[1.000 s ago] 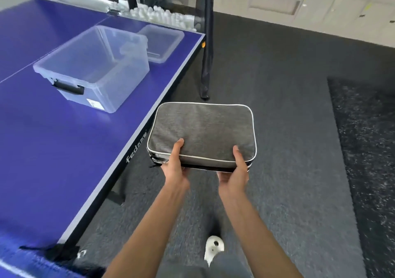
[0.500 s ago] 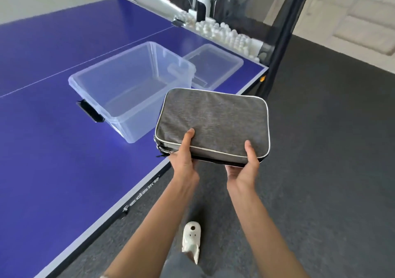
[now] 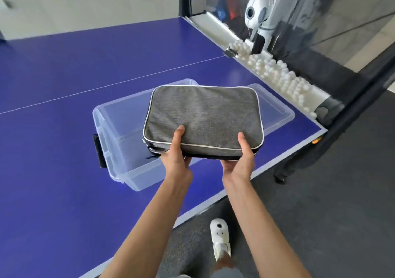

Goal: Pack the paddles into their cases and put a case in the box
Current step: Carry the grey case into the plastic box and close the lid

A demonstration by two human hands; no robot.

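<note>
Shoe: 1 white shoe point(image 3: 220, 242) on dark carpet, nearest the camera, beside the table's edge.
Hands: left hand point(image 3: 175, 162) and right hand point(image 3: 240, 163) set apart, each clamping the near edge of the case, thumbs on top.
Case: grey paddle case point(image 3: 203, 117), zipped, held level above the box.
Box: clear plastic box point(image 3: 119, 132) on the blue table point(image 3: 53, 149), directly under the case.
Lid: clear lid point(image 3: 275, 111) flat just beyond the box.
Ball machine: white ball robot point(image 3: 259, 15) past the box, white balls point(image 3: 277, 75) lining its tray.

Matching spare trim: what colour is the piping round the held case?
White piping on the grey case, clearest in the head view.
</note>
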